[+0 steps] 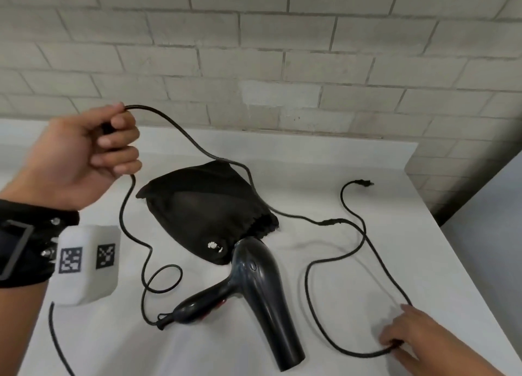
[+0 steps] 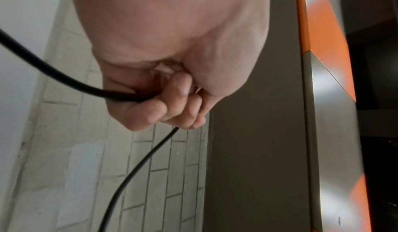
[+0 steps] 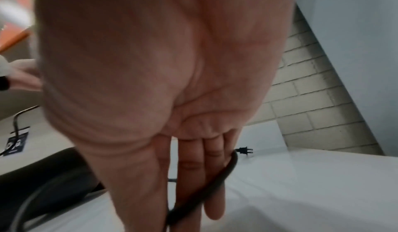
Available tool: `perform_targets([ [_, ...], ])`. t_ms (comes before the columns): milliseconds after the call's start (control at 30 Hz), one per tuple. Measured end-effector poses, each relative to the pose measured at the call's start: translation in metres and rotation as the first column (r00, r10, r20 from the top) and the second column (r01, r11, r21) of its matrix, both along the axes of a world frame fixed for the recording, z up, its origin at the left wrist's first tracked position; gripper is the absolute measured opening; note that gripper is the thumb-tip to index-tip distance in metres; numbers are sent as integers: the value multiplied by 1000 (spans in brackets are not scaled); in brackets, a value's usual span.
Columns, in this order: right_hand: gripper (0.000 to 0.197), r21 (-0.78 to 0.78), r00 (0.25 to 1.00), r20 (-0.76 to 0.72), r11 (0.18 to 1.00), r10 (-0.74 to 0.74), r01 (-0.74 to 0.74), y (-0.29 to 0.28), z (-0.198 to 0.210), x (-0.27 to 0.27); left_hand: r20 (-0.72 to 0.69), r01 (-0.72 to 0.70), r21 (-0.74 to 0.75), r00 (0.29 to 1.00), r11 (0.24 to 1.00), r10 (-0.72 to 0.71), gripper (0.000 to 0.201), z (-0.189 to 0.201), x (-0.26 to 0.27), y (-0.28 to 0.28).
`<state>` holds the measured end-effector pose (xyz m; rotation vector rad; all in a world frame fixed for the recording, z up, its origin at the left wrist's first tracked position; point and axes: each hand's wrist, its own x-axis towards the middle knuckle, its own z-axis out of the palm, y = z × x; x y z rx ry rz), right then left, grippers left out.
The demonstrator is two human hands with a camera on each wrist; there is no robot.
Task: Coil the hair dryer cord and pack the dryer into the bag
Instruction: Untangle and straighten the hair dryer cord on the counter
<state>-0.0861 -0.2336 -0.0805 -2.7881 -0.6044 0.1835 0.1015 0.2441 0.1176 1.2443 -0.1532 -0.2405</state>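
Thin black rubber cord (image 1: 324,305), limp and light, sprawls over the white bench (image 1: 353,262) w/ left hand (image 1: 84,155) fingers clamped on a raised loop, right hand (image 1: 409,336) fingers straight on a slack bend; black plastic dryer (image 1: 262,285), rigid, likely heavier, lies beside the soft black cloth bag (image 1: 203,206): grip at handle.

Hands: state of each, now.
Left hand: fist closed round the cord, lifted off the table.
Right hand: fingers straight, touching the cord's loop on the table.
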Motion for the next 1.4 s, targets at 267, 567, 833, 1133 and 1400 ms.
perform_targets([
  [267, 23, 516, 921, 258, 847, -292, 124, 83, 68, 26, 136, 218, 181, 960, 959, -244, 35, 26, -44, -82],
  [567, 47, 656, 897, 422, 727, -132, -202, 147, 148, 79, 74, 513, 469, 788, 719, -611, 41, 2, -66, -150],
  [833, 15, 756, 886, 344, 651, -311, -65, 98, 132, 77, -5, 456, 793, 669, 404, -743, 50, -62, -56, -115],
  [1133, 20, 705, 706, 53, 527, -706, 475, -14, 86, 76, -67, 492, 583, 822, 646, -566, 49, -119, -55, -46],
  [1400, 60, 552, 795, 368, 801, -482, 230, 89, 133, 61, 177, 258, 501, 903, 826, -390, 46, -22, -56, -96],
])
